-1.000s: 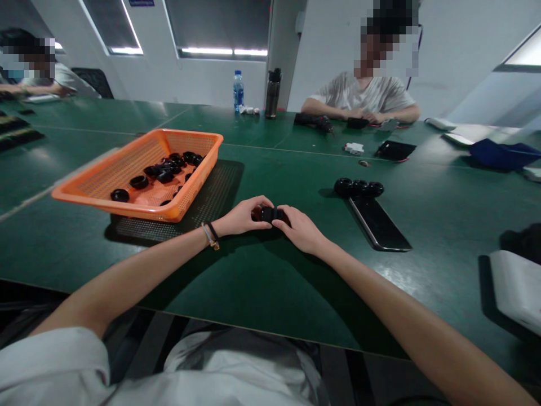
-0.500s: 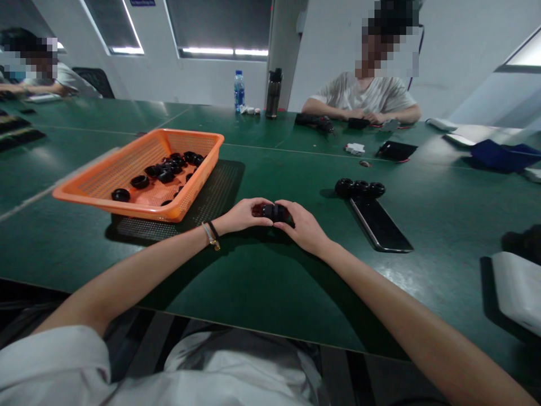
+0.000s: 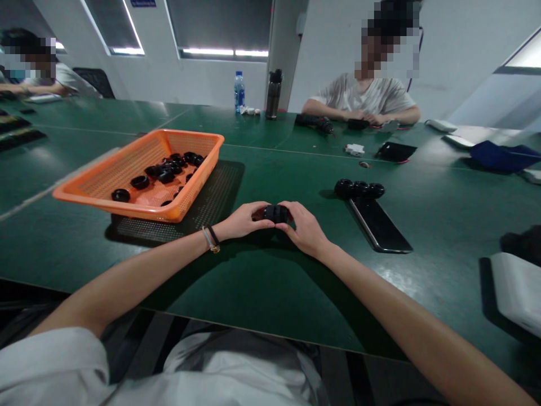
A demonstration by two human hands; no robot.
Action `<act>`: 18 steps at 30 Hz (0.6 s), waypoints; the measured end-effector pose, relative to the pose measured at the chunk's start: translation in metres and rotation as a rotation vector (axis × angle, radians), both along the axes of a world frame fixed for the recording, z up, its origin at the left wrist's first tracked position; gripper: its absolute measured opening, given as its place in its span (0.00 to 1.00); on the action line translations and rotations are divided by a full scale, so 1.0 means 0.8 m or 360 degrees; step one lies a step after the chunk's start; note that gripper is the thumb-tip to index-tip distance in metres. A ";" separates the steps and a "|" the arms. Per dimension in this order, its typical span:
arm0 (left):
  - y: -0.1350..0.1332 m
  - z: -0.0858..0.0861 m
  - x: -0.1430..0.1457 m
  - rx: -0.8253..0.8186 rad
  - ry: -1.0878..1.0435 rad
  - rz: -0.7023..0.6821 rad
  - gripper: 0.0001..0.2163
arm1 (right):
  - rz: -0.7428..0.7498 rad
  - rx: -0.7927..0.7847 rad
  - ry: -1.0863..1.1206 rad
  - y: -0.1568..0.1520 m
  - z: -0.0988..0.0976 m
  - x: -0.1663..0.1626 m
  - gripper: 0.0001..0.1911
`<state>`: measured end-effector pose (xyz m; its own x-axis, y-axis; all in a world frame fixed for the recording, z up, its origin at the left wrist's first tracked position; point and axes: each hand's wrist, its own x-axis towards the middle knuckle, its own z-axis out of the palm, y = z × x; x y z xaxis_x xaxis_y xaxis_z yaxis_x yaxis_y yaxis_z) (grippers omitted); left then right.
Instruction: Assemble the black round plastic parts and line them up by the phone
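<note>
A small black part [image 3: 275, 213] is gripped between both hands just above the counter [image 3: 262, 282], near the middle of its near edge. The left hand [image 3: 244, 220] is closed on the part's left end, fingers curled over it; a band [image 3: 212, 238] is worn on that wrist. The right hand [image 3: 305, 228] is closed on the right end, thumb and fingertips pinched against it. Whether the part is one piece or two pressed together cannot be told, since the fingers cover much of it.

To the right, a phone [image 3: 378, 224] is laid face up, angled toward the right edge, with a row of black rings [image 3: 359, 188] touching its far end. To the left, an orange basket [image 3: 101, 194] is set on a dark mat [image 3: 211, 203], and more black rings [image 3: 169, 169] are scattered inside it toward its far side.

Farther off, near the far edge, a water bottle [image 3: 239, 92] and a dark flask [image 3: 273, 94] are stood upright side by side. A person [image 3: 367, 98] is seated across the counter with both hands on a dark object, and a second phone [image 3: 395, 151] is laid near them. Another person [image 3: 38, 73] is seen at the far left corner.
</note>
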<state>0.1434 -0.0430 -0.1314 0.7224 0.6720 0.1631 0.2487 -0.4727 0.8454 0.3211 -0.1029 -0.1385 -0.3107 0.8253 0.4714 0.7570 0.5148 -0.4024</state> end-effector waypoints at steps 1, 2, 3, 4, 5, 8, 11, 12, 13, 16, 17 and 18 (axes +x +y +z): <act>-0.001 0.001 -0.001 0.0053 0.0017 0.0021 0.17 | -0.0001 0.0003 0.0019 0.000 -0.001 0.000 0.22; -0.002 0.002 -0.001 0.0106 0.0040 0.0040 0.16 | -0.0004 0.0004 0.0039 -0.001 -0.001 -0.001 0.22; -0.002 0.003 -0.002 0.0152 0.0065 0.0055 0.16 | -0.0007 0.0001 0.0058 -0.001 -0.001 -0.001 0.22; -0.002 0.003 -0.002 0.0191 0.0086 0.0067 0.16 | -0.0013 -0.0008 0.0077 -0.001 -0.002 -0.002 0.21; -0.003 0.004 -0.003 0.0222 0.0099 0.0074 0.16 | -0.0024 -0.0022 0.0096 -0.001 -0.002 -0.003 0.21; -0.003 0.006 -0.003 0.0290 0.0103 0.0073 0.16 | -0.0081 -0.0091 0.0157 -0.002 -0.002 -0.005 0.18; -0.004 0.007 -0.003 0.0353 0.0107 0.0082 0.16 | -0.0138 -0.0175 0.0211 -0.003 0.000 -0.008 0.15; -0.004 0.007 -0.004 0.0372 0.0114 0.0090 0.16 | -0.0153 -0.0204 0.0227 -0.003 0.001 -0.009 0.15; -0.005 0.007 -0.004 0.0391 0.0119 0.0097 0.16 | -0.0166 -0.0233 0.0241 -0.004 0.002 -0.010 0.14; -0.005 0.005 -0.004 0.0444 0.0114 0.0105 0.17 | -0.0193 -0.0324 0.0285 -0.007 0.006 -0.013 0.13; -0.005 0.005 -0.004 0.0464 0.0109 0.0103 0.17 | -0.0196 -0.0354 0.0300 -0.008 0.007 -0.014 0.13; -0.005 0.005 -0.005 0.0485 0.0109 0.0098 0.17 | -0.0198 -0.0377 0.0317 -0.009 0.008 -0.015 0.13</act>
